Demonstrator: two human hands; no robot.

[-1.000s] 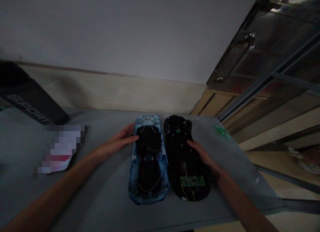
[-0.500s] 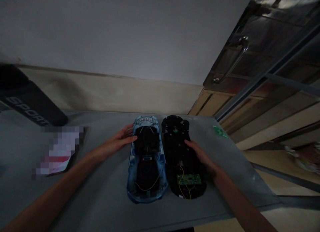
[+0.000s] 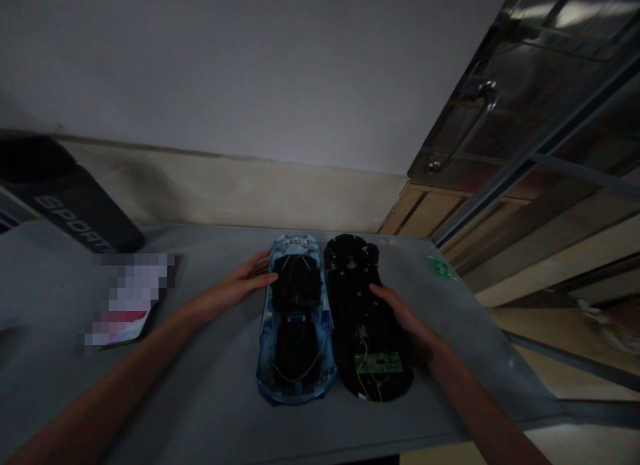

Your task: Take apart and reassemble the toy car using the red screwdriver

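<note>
A blue toy car body shell [image 3: 267, 348] lies upside down on the grey table, its dark inside and a thin pale wire facing up. Its left edge is between the thumb and fingers of my left hand [image 3: 250, 275]. Close along its right side is the black toy car chassis [image 3: 350, 305]. A green circuit board [image 3: 379, 363] with yellow wires sits near the chassis's near end. My right hand [image 3: 400, 311] grips the chassis's right edge, thumb on top; its other fingers are hidden beneath or behind it.
On the left of the table [image 3: 210, 385] lie a dark object marked SPORT [image 3: 75, 211] and a flat, blurred-out item [image 3: 133, 291]. A small green plastic piece [image 3: 442, 267] is at the right edge. Behind stand a wall and a metal door with a handle [image 3: 470, 128].
The camera view has shifted slightly, so the table things appear a little further right. Both hands keep the same hold on the shell and the chassis.
</note>
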